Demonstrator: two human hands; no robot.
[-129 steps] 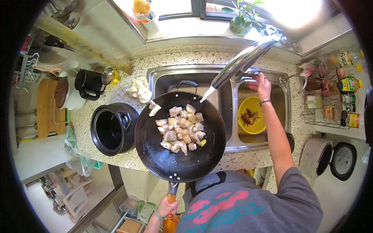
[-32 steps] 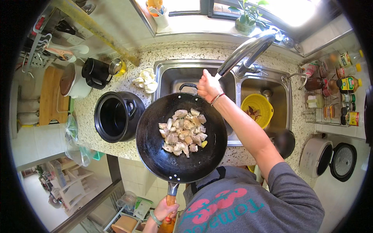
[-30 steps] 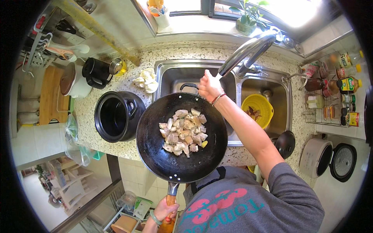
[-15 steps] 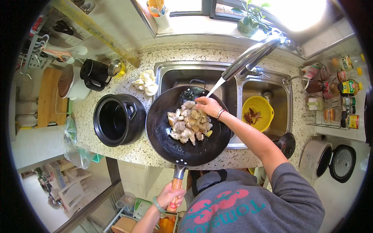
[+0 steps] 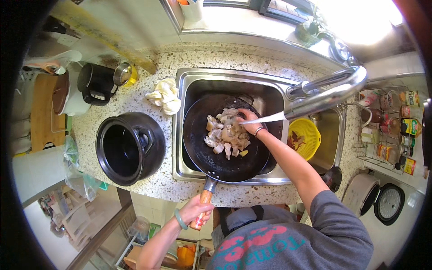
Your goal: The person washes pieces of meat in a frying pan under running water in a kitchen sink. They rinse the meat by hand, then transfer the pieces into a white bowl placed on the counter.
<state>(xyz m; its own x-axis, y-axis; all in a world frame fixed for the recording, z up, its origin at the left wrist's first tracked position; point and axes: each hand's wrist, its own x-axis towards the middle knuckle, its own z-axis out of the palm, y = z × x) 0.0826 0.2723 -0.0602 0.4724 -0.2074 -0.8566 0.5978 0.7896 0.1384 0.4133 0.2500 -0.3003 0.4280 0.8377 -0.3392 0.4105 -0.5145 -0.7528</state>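
Head view: black pot [image 5: 131, 148] near wok [image 5: 220, 165], faucet [image 5: 326, 101] overhanging sink [image 5: 266, 96].

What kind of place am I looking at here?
Most likely a home kitchen: a silvery stainless-steel double-basin sink is set in the speckled counter, with a round black wok and an open white rice cooker in view.

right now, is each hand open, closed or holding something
Left hand: closed around the wooden wok handle.
Right hand: at the meat pieces; grip cannot be told.
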